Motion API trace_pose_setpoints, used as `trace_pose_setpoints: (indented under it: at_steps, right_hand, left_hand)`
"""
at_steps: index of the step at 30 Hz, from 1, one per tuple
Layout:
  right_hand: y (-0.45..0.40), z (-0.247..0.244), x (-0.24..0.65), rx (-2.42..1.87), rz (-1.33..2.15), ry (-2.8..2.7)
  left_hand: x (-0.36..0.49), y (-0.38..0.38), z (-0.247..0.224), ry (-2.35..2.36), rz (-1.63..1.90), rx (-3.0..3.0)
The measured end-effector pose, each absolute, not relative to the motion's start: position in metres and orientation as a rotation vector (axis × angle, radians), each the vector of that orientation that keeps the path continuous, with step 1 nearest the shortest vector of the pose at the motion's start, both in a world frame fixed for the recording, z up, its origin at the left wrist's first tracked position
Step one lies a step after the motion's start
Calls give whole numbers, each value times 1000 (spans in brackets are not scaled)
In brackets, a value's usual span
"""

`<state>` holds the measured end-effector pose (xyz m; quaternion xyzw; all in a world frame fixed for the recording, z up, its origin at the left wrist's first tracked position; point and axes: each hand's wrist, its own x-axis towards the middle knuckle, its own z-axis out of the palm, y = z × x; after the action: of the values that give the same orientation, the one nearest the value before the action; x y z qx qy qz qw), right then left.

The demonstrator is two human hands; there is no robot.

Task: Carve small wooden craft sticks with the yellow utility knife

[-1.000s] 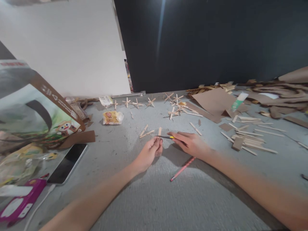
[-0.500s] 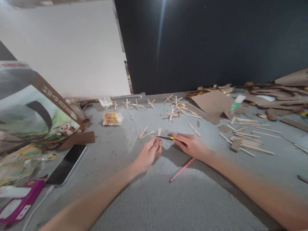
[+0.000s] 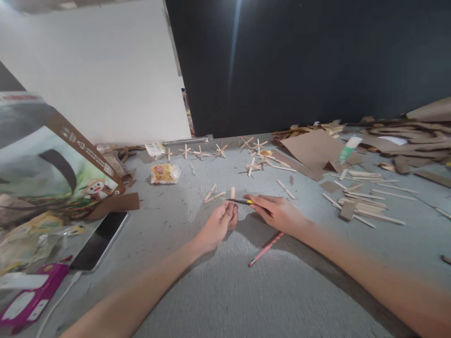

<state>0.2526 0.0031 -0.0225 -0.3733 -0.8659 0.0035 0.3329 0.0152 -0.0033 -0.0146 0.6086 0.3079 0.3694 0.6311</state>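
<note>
Between the pinched fingertips of my left hand a short flat wooden stick points upward. My right hand is closed around a slender dark tool with yellow at its handle end; its exact kind is not clear. The tool's tip lies across the stick, right at my left fingertips. Just beyond my left hand, two wooden sticks form a V on the grey surface. A pink pencil lies below my right wrist, and a loose stick lies beyond that hand.
Several star-shaped stick pieces stand along the back. At right are a pile of sticks, brown cardboard and a green-and-white glue stick. A phone, yellow packet, purple device and printed box occupy the left.
The tool's tip has shifted slightly left across the stick, with my right hand moving a little the same way. My left hand keeps its pinch in nearly the same place.
</note>
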Motion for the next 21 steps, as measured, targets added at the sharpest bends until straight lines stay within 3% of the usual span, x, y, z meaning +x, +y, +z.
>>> trace_pose_setpoints:
  at_steps: [21]
  right_hand:
    - [3, -24, 249, -942, -64, -2287]
  left_hand:
    - [16, -5, -17, 751, 887, 1442]
